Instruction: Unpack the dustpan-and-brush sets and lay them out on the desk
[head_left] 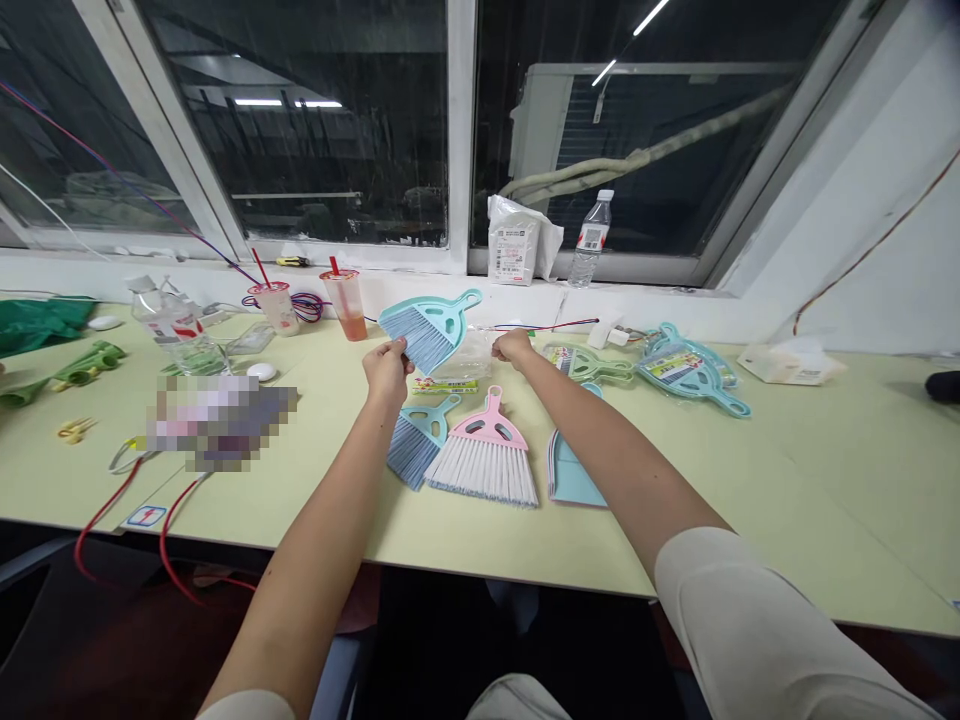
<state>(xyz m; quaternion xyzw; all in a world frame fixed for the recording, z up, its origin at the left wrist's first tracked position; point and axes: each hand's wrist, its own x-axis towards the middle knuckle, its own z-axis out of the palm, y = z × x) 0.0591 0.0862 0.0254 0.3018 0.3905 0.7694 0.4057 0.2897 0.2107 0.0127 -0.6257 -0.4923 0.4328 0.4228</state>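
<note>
My left hand [387,368] grips the bristle end of a teal mini brush [430,328], lifted over the table with its handle pointing up and right. My right hand [513,348] pinches the edge of a clear plastic bag [469,358] that lies just under that brush. Closer to me on the table lie a second teal brush [417,437], a pink brush with white bristles [486,458] and a teal dustpan [571,472], side by side.
A pile of packaged teal brush sets [686,372] sits at the right. Two drink cups with straws [346,303], a water bottle [590,238] and a white bag [515,243] stand near the window sill. Green items [84,366], scissors [73,430] and red cables [101,514] lie left.
</note>
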